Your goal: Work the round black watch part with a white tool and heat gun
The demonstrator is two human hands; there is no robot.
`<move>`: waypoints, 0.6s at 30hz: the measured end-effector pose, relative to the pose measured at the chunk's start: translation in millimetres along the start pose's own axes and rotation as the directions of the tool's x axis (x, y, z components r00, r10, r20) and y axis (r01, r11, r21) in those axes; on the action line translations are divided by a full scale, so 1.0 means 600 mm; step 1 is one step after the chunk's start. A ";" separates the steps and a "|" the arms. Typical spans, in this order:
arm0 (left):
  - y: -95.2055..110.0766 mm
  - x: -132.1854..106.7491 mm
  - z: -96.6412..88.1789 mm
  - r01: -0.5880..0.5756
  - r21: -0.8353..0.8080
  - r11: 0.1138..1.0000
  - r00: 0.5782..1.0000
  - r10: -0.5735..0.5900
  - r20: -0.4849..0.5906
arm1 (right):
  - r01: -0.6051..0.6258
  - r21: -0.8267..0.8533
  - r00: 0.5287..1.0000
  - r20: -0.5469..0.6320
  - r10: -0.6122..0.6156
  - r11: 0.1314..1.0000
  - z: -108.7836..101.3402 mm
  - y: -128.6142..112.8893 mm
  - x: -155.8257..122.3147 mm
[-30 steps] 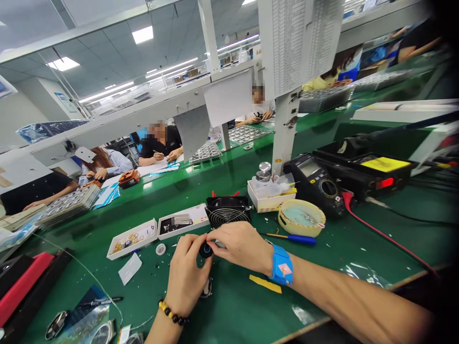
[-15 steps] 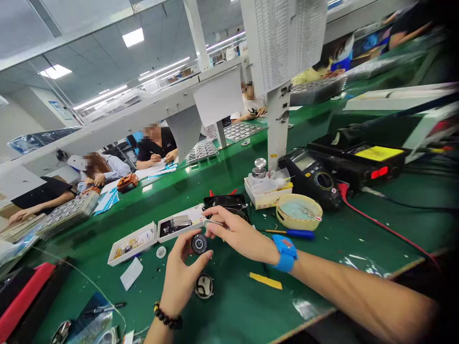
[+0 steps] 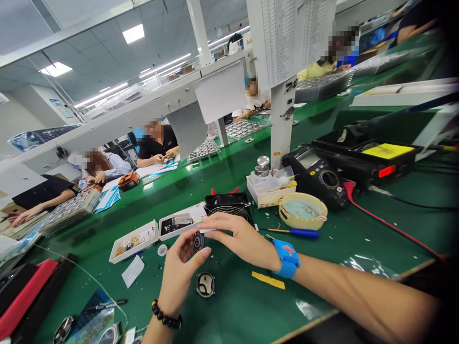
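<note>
While near bench edge, L hand pinching blk disc, R hand grip unclear

Small round black part, its surface details too small to tell, white cardboard tray with tiny parts hardly to tell, round silver object cut by the bottom edge

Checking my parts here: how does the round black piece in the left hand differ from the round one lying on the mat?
The black piece is pinched in the left hand, while the rimmed piece lies flat on the green mat. The held piece looks smaller and mostly dark; the mat piece has a pale rim around a dark inside. Both are round.
</note>
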State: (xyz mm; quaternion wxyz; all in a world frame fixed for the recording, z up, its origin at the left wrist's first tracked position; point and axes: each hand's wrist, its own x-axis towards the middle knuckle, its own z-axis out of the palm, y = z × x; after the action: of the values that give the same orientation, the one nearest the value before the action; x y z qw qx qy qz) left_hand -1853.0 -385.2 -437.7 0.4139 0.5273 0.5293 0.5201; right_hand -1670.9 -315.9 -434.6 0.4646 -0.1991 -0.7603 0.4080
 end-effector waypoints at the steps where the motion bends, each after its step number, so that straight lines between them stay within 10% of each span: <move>1: 0.000 0.000 0.000 0.005 -0.017 1.000 1.000 -0.005 -0.004 | 0.002 -0.009 1.000 0.011 -0.002 1.000 0.001 -0.001 -0.001; 18: -0.008 0.000 0.000 0.011 -0.113 0.994 1.000 -0.013 -0.010 | 0.084 -0.100 0.996 -0.006 -0.085 0.991 0.000 -0.001 -0.002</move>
State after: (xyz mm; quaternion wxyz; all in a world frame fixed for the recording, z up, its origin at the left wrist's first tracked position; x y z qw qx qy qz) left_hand -1853.6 -385.0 -442.3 0.4432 0.4970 0.5044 0.5496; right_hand -1670.0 -317.1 -435.1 0.4750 -0.1918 -0.7851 0.3482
